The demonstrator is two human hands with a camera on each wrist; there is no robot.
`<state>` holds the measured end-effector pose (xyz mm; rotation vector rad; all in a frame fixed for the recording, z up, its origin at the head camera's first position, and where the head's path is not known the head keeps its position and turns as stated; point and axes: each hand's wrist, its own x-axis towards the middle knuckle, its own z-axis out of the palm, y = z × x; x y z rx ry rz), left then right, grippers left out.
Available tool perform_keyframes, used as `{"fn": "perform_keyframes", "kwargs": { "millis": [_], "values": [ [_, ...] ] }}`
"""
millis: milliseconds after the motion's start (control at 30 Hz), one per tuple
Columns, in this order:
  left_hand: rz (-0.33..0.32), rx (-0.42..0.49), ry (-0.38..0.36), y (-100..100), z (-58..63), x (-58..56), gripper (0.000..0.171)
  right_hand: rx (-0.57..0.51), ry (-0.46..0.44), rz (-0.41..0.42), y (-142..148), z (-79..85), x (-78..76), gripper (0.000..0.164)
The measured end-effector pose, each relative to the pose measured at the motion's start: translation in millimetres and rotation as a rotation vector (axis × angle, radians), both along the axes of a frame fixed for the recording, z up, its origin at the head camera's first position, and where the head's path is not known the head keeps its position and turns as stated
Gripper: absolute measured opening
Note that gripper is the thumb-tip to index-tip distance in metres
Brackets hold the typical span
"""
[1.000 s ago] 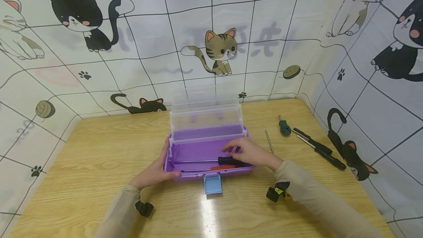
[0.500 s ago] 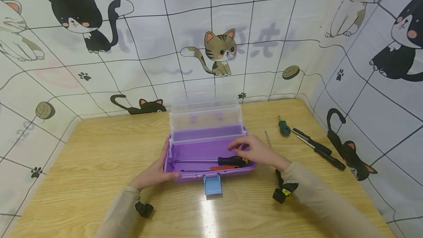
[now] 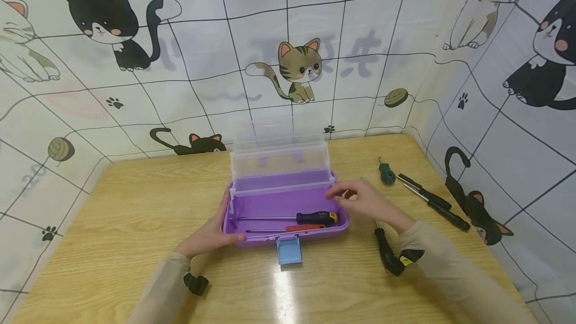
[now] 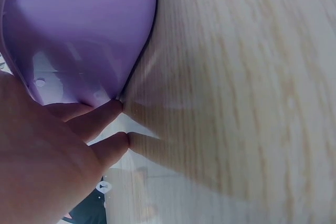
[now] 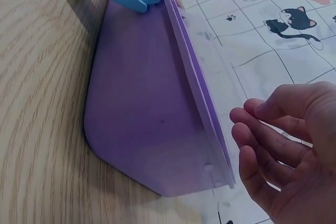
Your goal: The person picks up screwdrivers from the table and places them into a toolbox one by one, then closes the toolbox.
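A purple toolbox (image 3: pixel 270 204) stands on the table with its clear lid (image 3: pixel 281 159) raised at the back and its blue latch (image 3: pixel 289 251) hanging at the front. Inside lie a black-and-yellow screwdriver (image 3: pixel 317 218) and, nearer the front wall, a red-handled screwdriver (image 3: pixel 306 227). My left hand (image 3: pixel 209 235) holds the box's left end, thumb at the front rim and fingers along the outer wall. Beside the right end, my right hand (image 3: pixel 371 205) hovers with loosely curled fingers (image 5: pixel 252 135) and nothing in them.
One black-handled screwdriver (image 3: pixel 387 251) lies under the right forearm. Farther right on the table (image 3: pixel 148 204) are a green-handled screwdriver (image 3: pixel 387 174) and two more black-handled ones, the nearer (image 3: pixel 450 215) by the right edge. A cat-print curtain (image 3: pixel 198 84) closes off the back.
My right hand has moved right, out from over the toolbox, uncovering the black-and-yellow screwdriver inside and the black handle on the table. The left hand has stayed in place.
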<state>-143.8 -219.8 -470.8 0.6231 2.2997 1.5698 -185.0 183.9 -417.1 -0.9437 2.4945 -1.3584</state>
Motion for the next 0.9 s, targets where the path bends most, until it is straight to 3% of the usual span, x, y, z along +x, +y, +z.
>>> {"fn": "perform_keyframes", "kwargs": {
  "millis": [300, 567, 900],
  "values": [
    [0.018, -0.046, 0.005, -1, 1.8, 0.9, 0.123, 0.027, -0.005, -0.043, 9, 1.5, -0.5, 0.017],
    [0.006, -0.006, -0.007, -1, 0.7, 0.5, 0.123, 0.04, -0.011, -0.063, 19, -1.4, 0.7, 0.017],
    [0.013, -0.032, 0.001, -2, 1.2, 0.7, 0.123, 0.04, -0.013, -0.092, 33, -6.1, 6.4, 0.017]
  ]
}}
